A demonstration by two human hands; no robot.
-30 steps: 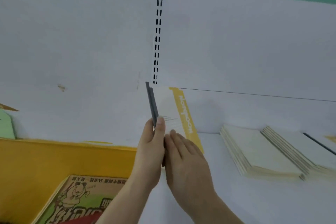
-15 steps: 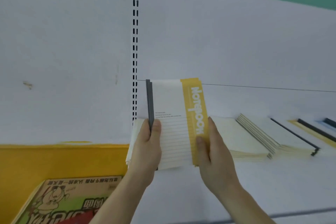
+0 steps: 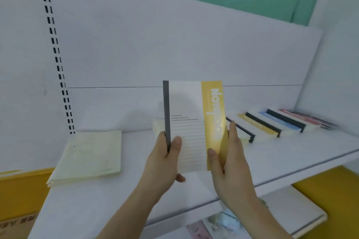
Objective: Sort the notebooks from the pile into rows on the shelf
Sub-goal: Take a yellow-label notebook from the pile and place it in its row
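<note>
Both hands hold one notebook upright above the white shelf, its cover facing the camera. At the lower left edge, the left hand grips the notebook's dark grey spine, thumb curled over the front and fingers wrapped behind. On the opposite side, the right hand holds the yellow band that carries the white word "Notebook" printed sideways, its thumb pressed on the front near the bottom corner and its fingers standing straight along the right edge. White and ruled with faint lines across its lower half, the cover carries a few lines of small print, too fine to read.

Behind the held notebook, a row of notebooks lies overlapping on the shelf and runs toward the right wall; dark spines, yellow, blue and pink covers show among them, somewhat blurred. On the left of the shelf, well apart from that row, a stack of cream notebooks lies flat, with one corner reaching the front edge. Another cream stack shows partly behind the held notebook.

A slotted upright strip runs down the white back panel at the left. Beneath the shelf, a lower level holds a cream-edged book and blurred pastel items, with yellow surfaces at both sides.
</note>
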